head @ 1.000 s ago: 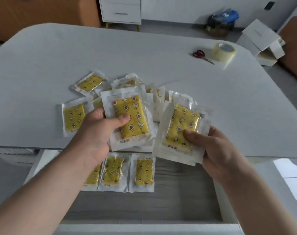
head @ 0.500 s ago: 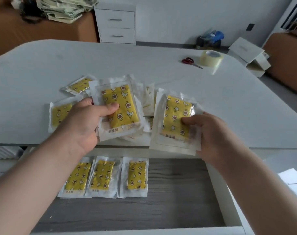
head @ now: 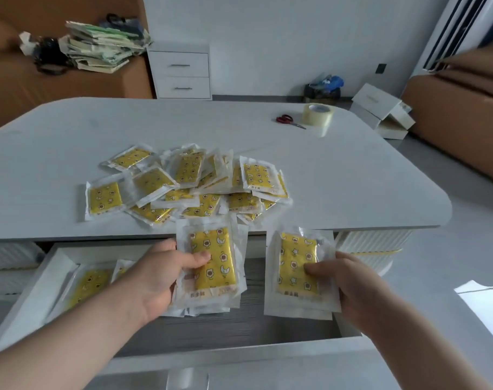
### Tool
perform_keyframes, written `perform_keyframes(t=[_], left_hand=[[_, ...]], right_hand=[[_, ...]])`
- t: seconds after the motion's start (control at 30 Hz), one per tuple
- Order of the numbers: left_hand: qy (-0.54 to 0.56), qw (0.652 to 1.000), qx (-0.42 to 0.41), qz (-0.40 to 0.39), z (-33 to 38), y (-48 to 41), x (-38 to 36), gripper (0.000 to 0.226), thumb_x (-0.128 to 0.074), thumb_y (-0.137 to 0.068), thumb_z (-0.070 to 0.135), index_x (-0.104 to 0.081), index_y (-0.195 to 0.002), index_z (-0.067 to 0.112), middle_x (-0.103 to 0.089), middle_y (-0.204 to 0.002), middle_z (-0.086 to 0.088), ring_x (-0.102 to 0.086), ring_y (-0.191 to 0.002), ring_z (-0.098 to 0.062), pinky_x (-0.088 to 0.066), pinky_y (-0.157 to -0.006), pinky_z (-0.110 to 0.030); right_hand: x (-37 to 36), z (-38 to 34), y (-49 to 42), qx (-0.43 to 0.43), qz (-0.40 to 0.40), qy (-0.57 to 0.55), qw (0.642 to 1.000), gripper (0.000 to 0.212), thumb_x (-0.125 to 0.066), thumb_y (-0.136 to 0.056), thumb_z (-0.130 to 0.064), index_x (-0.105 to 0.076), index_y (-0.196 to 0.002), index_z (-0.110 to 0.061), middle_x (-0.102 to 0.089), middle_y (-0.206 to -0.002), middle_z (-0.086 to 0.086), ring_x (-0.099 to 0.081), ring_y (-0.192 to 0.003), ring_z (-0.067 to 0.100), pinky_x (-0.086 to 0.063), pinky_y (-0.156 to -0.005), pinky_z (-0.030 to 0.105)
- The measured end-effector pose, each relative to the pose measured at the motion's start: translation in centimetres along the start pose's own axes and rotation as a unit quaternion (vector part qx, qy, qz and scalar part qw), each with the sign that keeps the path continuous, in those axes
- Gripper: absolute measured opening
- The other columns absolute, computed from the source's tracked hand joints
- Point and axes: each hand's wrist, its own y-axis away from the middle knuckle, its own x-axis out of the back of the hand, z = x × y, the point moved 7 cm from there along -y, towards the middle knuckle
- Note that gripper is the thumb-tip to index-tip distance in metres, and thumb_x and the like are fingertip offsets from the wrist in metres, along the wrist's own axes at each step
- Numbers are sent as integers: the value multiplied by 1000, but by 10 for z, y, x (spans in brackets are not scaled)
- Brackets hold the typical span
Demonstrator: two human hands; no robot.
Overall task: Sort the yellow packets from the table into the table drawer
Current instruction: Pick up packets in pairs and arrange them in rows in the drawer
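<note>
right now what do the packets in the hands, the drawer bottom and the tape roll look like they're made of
Held packets: clear glossy plastic film sleeves, judging by glints and see-through edges, around a printed yellow pouch; the contents cannot be told.
Drawer bottom: grey wood-grain board, matte, probably laminate.
Tape roll: translucent yellowish plastic tape, shiny.

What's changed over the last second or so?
Both hands have drawn back from over the table: the left hand with the left stack and the right hand with the right stack now hang over the open drawer. Neither let go. The pile on the table, the packets in the drawer, the scissors and the tape stayed put.
</note>
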Motion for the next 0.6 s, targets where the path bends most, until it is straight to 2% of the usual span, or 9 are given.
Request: perform_keyframes(t=[0.13, 0.27, 0.33, 0.4, 0.47, 0.6], left_hand=[[-61, 996, 63, -4, -41, -20, 3, 28, -67, -80, -12, -62, -104, -1, -74, -95, -20, -70, -93, -37, -55, -83, -54], [-157, 983, 93, 18, -79, -59, 4, 38, -78, -74, -4, -59, -106, 5, -72, -100, -15, -67, -97, -31, -50, -95, -51], [-194, 976, 96, 34, -92, -79, -3, 46, -83, -69, 3, -58, -108, 8, -68, -107, -12, -64, -100, -28, -50, -96, -47], [-224, 969, 93, 47, -99, -95, -13, 59, -86, -66, 7, -56, -118, 7, -65, -114, -11, -62, -105, -28, -50, -95, -40], [-247, 964, 82, 57, -99, -109, -24, 65, -85, -66, 8, -54, -123, 6, -63, -115, -11, -61, -105, -28, -51, -93, -37], [-309, 944, 70, 91, -90, -126, -36, 56, -79, -75, 7, -53, -124, 2, -61, -117, -11, -60, -104, -27, -48, -81, -29]], right_hand=[[5, 18, -13, -30, 8, 51, 998, 23, -62, -86, 11, -64, -107, 3, -76, -93, 21, -75, -81, 36, -62, -63, 45], [12, 32, -34, -64, 53, 86, 993, 26, -68, -82, 9, -63, -105, -1, -76, -89, 19, -75, -79, 36, -61, -59, 46], [18, 37, -43, -76, 74, 102, 989, 27, -69, -82, 9, -63, -105, -3, -76, -92, 19, -74, -80, 36, -60, -60, 46], [22, 40, -52, -85, 87, 120, 985, 28, -70, -82, 8, -63, -106, -4, -75, -94, 19, -74, -82, 36, -60, -61, 45], [24, 41, -61, -94, 92, 134, 982, 27, -71, -81, 8, -63, -105, -3, -76, -92, 20, -74, -80, 37, -60, -65, 48], [28, 43, -86, -122, 103, 191, 968, 23, -71, -81, 7, -64, -103, 2, -75, -94, 22, -74, -85, 38, -57, -84, 55]])
